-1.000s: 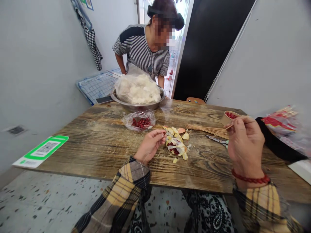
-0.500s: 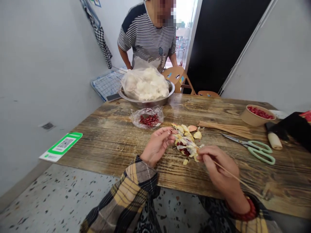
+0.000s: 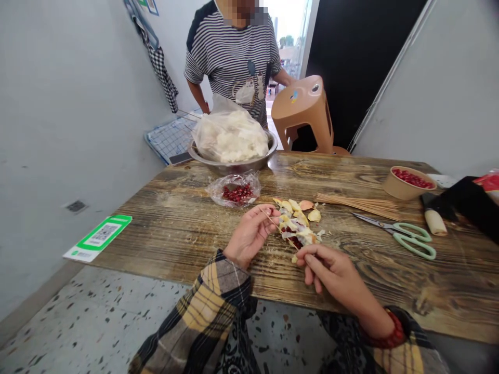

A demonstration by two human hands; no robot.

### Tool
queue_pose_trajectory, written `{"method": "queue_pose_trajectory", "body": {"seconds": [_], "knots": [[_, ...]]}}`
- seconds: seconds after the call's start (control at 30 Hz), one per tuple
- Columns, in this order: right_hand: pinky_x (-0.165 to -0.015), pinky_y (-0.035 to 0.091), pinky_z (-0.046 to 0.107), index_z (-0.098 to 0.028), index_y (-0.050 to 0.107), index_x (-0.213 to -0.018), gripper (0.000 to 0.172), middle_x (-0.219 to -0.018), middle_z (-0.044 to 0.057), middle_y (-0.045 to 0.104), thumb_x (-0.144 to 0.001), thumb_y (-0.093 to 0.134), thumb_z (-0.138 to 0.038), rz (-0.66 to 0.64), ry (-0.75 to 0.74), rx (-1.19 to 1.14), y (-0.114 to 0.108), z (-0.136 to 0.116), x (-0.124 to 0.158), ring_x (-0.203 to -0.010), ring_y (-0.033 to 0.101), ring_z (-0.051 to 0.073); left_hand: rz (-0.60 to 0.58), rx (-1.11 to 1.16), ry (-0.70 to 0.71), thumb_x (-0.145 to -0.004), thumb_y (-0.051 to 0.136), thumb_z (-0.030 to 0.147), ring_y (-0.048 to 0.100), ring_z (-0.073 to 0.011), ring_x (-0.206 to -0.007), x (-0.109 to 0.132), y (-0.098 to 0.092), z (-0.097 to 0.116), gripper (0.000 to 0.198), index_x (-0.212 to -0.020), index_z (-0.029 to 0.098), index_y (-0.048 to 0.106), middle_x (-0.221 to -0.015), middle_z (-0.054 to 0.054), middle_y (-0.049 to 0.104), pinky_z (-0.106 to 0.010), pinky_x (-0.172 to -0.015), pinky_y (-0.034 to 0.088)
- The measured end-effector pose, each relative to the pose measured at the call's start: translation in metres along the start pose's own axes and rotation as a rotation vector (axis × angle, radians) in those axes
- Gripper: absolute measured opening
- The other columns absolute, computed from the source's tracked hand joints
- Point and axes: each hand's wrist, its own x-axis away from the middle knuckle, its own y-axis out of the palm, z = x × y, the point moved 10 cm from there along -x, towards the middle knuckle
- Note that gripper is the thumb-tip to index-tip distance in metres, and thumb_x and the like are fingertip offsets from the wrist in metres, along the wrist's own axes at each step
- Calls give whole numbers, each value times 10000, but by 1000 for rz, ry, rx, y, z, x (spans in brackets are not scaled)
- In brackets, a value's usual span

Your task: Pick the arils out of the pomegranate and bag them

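Observation:
A thin wooden skewer [image 3: 286,238] slants between my two hands over the table. My left hand [image 3: 251,231] is pinched around its upper end; something small and red shows at the fingertips. My right hand [image 3: 325,265] has thumb and fingers closed on the lower end. Just beyond lies a pile of pomegranate peel and pith [image 3: 298,223] with dark red seeds among it, partly hidden by my right hand. Past my left hand sits a clear plastic bag [image 3: 253,189] holding loose pomegranate seeds [image 3: 237,193].
A metal bowl [image 3: 212,165] with a bagged whitish mass stands at the back. Skewers [image 3: 358,203], green-handled scissors [image 3: 413,232] and a paper bowl of red seeds [image 3: 401,190] lie to the right. Across the table, a person [image 3: 234,57] holds a brown stool [image 3: 298,104].
My right hand has moved left and slid along the skewer, which now spans between both hands instead of trailing to the right. The person opposite has lifted and tilted the stool.

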Motion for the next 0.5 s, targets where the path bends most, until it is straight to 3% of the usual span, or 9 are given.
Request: {"method": "queue_pose_trajectory", "body": {"seconds": [0.13, 0.23, 0.37, 0.5], "knots": [[-391, 475, 193, -209, 496, -1082, 244, -814, -1, 596, -916, 472, -386, 6, 45, -138, 3, 8, -2, -490, 603, 89, 70, 54, 58, -774, 622, 52, 651, -86, -644, 0, -6, 6, 81, -846, 85, 638, -749, -63, 684, -152, -615, 542], [-424, 507, 214, -222, 445, -1147, 282, -783, -22, 577, -916, 467, -383, -56, 47, -141, 12, 6, -4, -506, 620, 102, 109, 64, 105, -767, 630, 52, 642, -70, -631, 2, -5, 9, 75, -834, 85, 633, -733, -48, 675, -146, -645, 545], [-468, 493, 217, -196, 470, -1112, 265, -697, -27, 599, -925, 450, -381, -42, -1, -97, 15, -4, -11, -508, 615, 107, 45, 4, 69, -740, 684, 103, 639, -74, -624, 9, 16, -4, 105, -827, 93, 627, -724, -36, 669, -148, -615, 541], [-429, 431, 201, -185, 533, -932, 210, -635, -42, 570, -908, 483, -388, 131, -51, -94, 4, -13, -16, -434, 544, 83, -58, -75, -26, -715, 732, 173, 640, -89, -606, 19, 37, -23, 191, -864, 109, 631, -744, -41, 682, -169, -581, 532]]}}
